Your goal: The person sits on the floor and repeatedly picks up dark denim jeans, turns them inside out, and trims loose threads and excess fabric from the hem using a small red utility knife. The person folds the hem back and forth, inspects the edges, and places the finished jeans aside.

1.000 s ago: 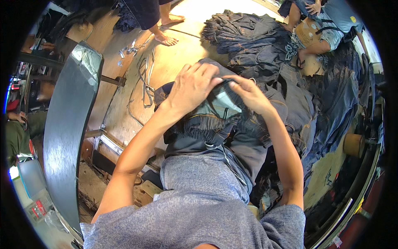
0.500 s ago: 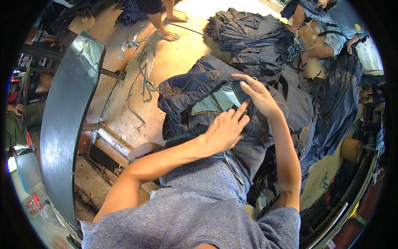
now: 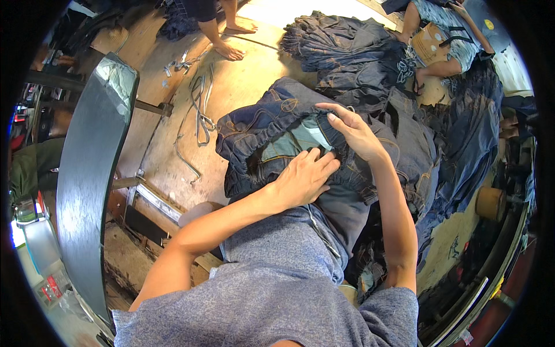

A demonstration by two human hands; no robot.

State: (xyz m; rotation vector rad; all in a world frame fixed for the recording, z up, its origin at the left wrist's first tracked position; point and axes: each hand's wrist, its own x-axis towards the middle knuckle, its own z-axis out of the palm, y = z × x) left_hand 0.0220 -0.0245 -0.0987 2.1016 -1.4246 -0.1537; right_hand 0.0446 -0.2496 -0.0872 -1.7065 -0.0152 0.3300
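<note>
A pair of dark blue denim trousers [image 3: 260, 124] with a gathered waistband and orange stitching lies across my lap, its waist opening toward me. The pale lining and a white label show inside. My right hand [image 3: 359, 134] grips the waistband at the right, thumb on the inner side and fingers over the outer edge. At the near side of the opening, my left hand [image 3: 305, 178] has its fingers bent onto the waistband, close to the right hand; its fingertips are partly hidden in the cloth.
Heaped dark denim garments [image 3: 347, 46] lie ahead and to the right. A long black board [image 3: 92, 173] stands at my left. Loose cords [image 3: 202, 110] lie on the wooden floor [image 3: 167, 150]. One person's bare feet [image 3: 230, 51] are ahead; another person [image 3: 442, 55] sits at the far right.
My left hand's index finger, stretched out before, is now bent with the other fingers at the waistband. My right hand keeps its hold. The view has shifted slightly.
</note>
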